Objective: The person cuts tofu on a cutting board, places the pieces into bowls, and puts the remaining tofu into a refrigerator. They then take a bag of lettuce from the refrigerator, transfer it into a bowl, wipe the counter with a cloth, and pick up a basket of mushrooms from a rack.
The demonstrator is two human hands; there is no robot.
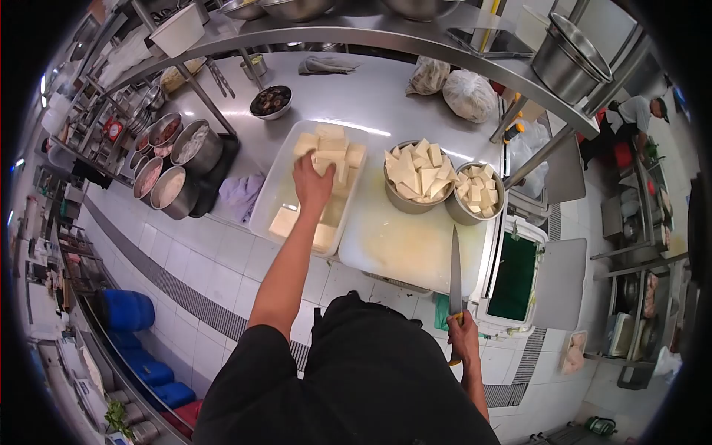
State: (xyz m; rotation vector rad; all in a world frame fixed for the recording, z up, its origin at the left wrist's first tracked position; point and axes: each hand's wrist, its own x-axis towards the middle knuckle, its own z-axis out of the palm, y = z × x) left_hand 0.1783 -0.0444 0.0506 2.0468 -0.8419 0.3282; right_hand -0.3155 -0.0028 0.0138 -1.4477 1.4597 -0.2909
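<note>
My left hand [313,184] reaches into a white plastic tub [265,194] of pale tofu blocks [331,144]. Its fingers are spread and bent over the blocks at the far end, touching or just above them; the fingertips are partly hidden. More tofu sits in liquid at the tub's near end. In my right hand [464,337] is a long knife [456,267], held by its yellow handle, blade pointing away from me over the right side of the cutting board [400,248]. Two metal pots, a larger pot [410,202] and a smaller pot [470,218], hold cut tofu on the board.
Metal pots of ingredients [169,185] stand at left beside a purple cloth [240,196]. A dark-filled bowl [271,102] and plastic bags [470,96] lie farther back. A steel shelf [356,33] crosses above. A green-lined bin [515,271] stands right; another person [630,122] works beyond.
</note>
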